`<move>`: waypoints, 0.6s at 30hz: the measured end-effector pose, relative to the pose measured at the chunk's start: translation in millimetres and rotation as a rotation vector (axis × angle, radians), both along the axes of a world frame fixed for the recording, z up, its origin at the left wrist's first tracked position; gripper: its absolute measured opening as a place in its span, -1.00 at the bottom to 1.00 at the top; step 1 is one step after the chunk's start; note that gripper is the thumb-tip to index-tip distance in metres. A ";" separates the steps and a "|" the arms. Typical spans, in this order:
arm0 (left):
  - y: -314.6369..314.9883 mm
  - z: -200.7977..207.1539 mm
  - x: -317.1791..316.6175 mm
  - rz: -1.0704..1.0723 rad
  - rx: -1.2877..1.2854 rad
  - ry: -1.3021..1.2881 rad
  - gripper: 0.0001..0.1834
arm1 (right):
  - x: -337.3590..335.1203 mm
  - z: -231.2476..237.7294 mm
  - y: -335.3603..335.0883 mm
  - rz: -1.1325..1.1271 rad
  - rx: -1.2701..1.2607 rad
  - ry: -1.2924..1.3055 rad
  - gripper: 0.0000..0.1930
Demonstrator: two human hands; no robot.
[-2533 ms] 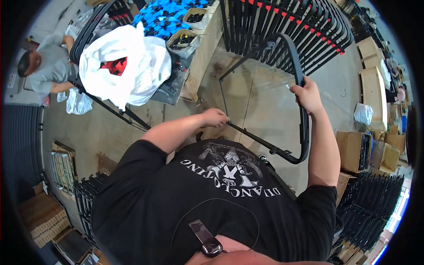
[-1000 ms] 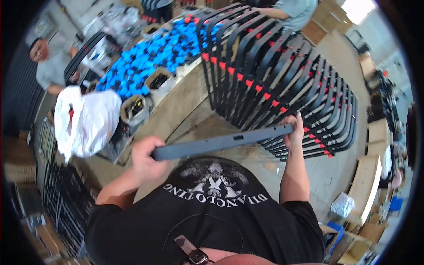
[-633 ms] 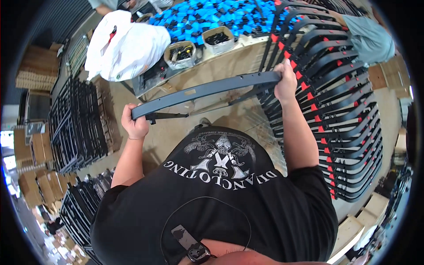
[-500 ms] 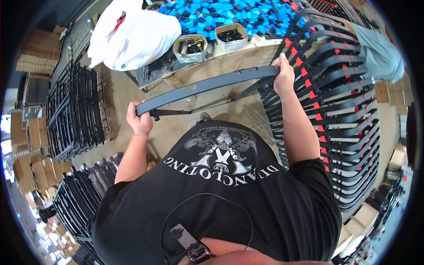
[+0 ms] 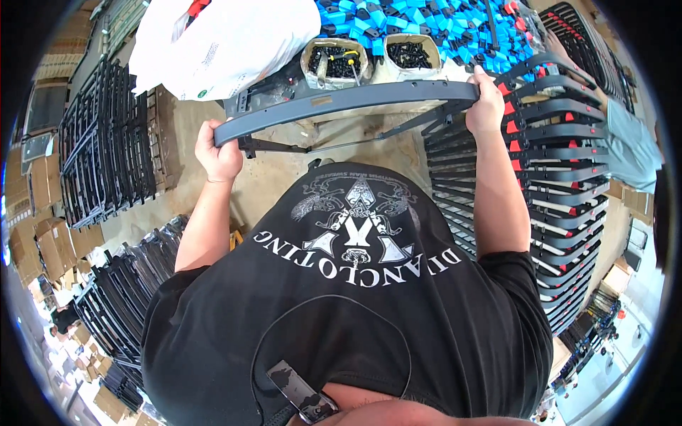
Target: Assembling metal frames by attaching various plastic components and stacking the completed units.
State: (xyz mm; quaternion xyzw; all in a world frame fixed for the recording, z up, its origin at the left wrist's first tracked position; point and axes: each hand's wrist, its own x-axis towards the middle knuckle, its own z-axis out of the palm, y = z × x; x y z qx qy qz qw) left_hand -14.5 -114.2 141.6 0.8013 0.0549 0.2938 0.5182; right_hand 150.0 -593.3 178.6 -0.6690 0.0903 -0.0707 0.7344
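A dark grey metal frame point(image 5: 348, 101) with a wide top bar spans the space in front of my body. My left hand point(image 5: 217, 153) is closed around the bar's left end. Its right end is gripped by my right hand point(image 5: 487, 104), thumb on top. Thinner black legs hang below the bar, partly hidden by it. Just right of my right hand stands a long row of similar black frames point(image 5: 561, 177) with red pieces between them.
A table ahead bears a pile of blue and black plastic pieces point(image 5: 419, 21), a white sack point(image 5: 227, 53) and two boxes of small black parts point(image 5: 412, 55). Black frames are stacked at left point(image 5: 106, 142) and lower left point(image 5: 128, 305). Another person's sleeve point(image 5: 629, 145) shows at right.
The frame has moved forward and right, closer to the table and the row, with both hands still on it. My view has shifted, and the table appears nearer.
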 end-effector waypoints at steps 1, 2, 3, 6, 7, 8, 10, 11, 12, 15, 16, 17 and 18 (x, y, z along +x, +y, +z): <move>-1.0 -0.6 10.8 0.011 0.001 -0.001 -0.88 | 8.3 -3.8 -4.8 0.019 0.051 0.017 -0.68; -0.9 -1.7 20.3 0.013 0.038 0.014 -0.89 | 9.5 10.0 8.3 -0.017 0.130 0.026 -0.70; -2.2 -1.2 27.8 0.016 0.076 0.030 -0.90 | 21.5 -1.5 -4.6 -0.007 0.098 0.040 -0.73; -7.9 3.4 40.4 0.021 0.014 0.072 -0.92 | 39.6 1.8 -10.1 0.013 0.075 0.093 -0.75; -9.6 4.8 44.3 0.014 -0.008 0.086 -0.91 | 48.7 2.2 -11.9 0.043 0.068 0.094 -0.76; -11.9 6.1 47.5 0.018 0.025 0.080 -0.91 | 51.8 1.3 -16.4 0.066 0.058 0.099 -0.76; -20.1 9.4 58.4 0.072 0.097 0.115 -0.92 | 71.0 -8.2 -21.7 0.088 0.018 0.081 -0.73; -25.5 12.0 65.6 0.120 0.164 0.143 -0.92 | 80.0 -10.8 -23.7 0.106 -0.027 0.055 -0.70; -28.7 16.2 74.1 0.153 0.035 0.232 -0.92 | 88.5 0.3 -16.6 0.088 -0.112 0.121 -0.69; -27.1 9.4 102.4 0.392 0.131 0.354 -0.83 | 110.3 4.3 -3.3 0.191 -0.009 0.164 -0.68; -17.9 -1.1 107.8 0.446 0.214 0.386 -0.67 | 120.9 0.6 -3.8 0.235 0.000 0.166 -0.66; -25.1 1.8 109.9 0.452 0.218 0.386 -0.67 | 129.5 -3.4 -4.9 0.280 0.005 0.169 -0.64; -30.9 4.9 111.6 0.521 0.244 0.398 -0.60 | 133.1 -8.6 -5.1 0.279 -0.003 0.169 -0.67</move>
